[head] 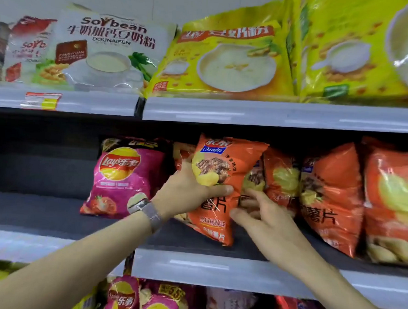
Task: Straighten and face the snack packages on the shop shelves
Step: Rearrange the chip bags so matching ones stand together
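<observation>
Left hand (187, 191) gripping orange chip bag (223, 170) at left edge, thumb lying across front. Right hand (261, 217) reaching at bag's right edge — grip unclear. Bag standing on middle shelf (191, 267), long axis near upright, sitting between both hands.

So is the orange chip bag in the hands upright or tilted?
The orange chip bag is tilted: top edge and print slope down rightward; left hand and right hand grip its sides.
</observation>
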{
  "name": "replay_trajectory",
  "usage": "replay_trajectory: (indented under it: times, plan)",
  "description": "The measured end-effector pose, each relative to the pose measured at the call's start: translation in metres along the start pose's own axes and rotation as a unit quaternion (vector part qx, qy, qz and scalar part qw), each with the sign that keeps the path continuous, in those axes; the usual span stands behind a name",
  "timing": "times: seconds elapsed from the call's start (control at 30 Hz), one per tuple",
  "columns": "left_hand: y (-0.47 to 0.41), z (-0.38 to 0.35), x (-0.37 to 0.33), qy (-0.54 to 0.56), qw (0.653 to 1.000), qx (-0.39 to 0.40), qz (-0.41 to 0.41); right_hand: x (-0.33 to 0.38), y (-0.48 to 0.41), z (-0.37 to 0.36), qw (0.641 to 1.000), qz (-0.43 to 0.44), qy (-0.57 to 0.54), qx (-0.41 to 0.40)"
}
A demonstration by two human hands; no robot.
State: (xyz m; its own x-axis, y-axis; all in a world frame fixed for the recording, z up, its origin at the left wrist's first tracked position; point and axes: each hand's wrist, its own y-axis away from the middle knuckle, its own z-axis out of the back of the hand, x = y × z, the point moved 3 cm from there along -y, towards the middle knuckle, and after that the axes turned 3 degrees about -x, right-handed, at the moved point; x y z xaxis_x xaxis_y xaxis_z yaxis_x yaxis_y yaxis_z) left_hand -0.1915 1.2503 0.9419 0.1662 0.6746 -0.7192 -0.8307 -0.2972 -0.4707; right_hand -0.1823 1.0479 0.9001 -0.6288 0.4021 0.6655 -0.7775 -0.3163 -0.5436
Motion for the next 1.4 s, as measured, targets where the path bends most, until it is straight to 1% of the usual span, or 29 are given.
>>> replay_trajectory:
  times: [0.1,0.2,0.3,0.33,0.4,0.5,0.57,0.67,0.77,0.93,1.07,1.27,1.33,1.4]
  plan:
    - [-0.007,-0.042,-0.015,0.048,0.999,0.01,-0.01,-0.02,0.008,0.015,0.996,-0.008,0.092,-0.013]
    - [-0.007,-0.08,-0.033,0.104,0.994,0.028,-0.029,-0.038,0.008,0.032,0.987,-0.012,0.153,-0.045]
    - [0.001,-0.113,-0.037,0.188,0.976,0.102,-0.046,-0.052,0.004,0.059,0.978,-0.033,0.185,-0.088]
    - [0.003,-0.121,-0.036,0.193,0.971,0.125,-0.062,-0.057,0.003,0.067,0.978,-0.042,0.181,-0.091]
    - [0.012,-0.125,-0.035,0.161,0.97,0.154,-0.096,-0.068,0.001,0.079,0.978,-0.056,0.18,-0.095]
    - [0.027,-0.127,-0.027,0.04,0.97,0.22,-0.099,-0.081,0.002,0.083,0.972,-0.049,0.186,-0.137]
    - [0.035,-0.128,-0.02,0.022,0.964,0.241,-0.111,-0.085,0.005,0.08,0.962,-0.046,0.208,-0.172]
    - [0.04,-0.123,-0.015,0.038,0.972,0.199,-0.119,-0.088,0.006,0.08,0.946,-0.037,0.241,-0.216]
    - [0.038,-0.118,-0.012,0.052,0.981,0.154,-0.105,-0.091,0.007,0.08,0.942,-0.033,0.235,-0.239]
    - [0.041,-0.119,-0.009,0.004,0.983,0.137,-0.124,-0.095,0.006,0.08,0.946,-0.044,0.22,-0.235]
    - [0.04,-0.123,-0.014,-0.07,0.979,0.151,-0.12,-0.097,0.004,0.078,0.942,-0.042,0.23,-0.242]
    - [0.036,-0.127,-0.01,-0.07,0.98,0.16,-0.1,-0.094,0.006,0.077,0.942,-0.047,0.218,-0.25]
    - [0.037,-0.127,-0.011,-0.079,0.981,0.147,-0.1,-0.089,0.008,0.077,0.937,-0.038,0.226,-0.265]
    - [0.041,-0.123,-0.017,-0.089,0.983,0.119,-0.106,-0.082,0.011,0.078,0.932,-0.022,0.229,-0.281]
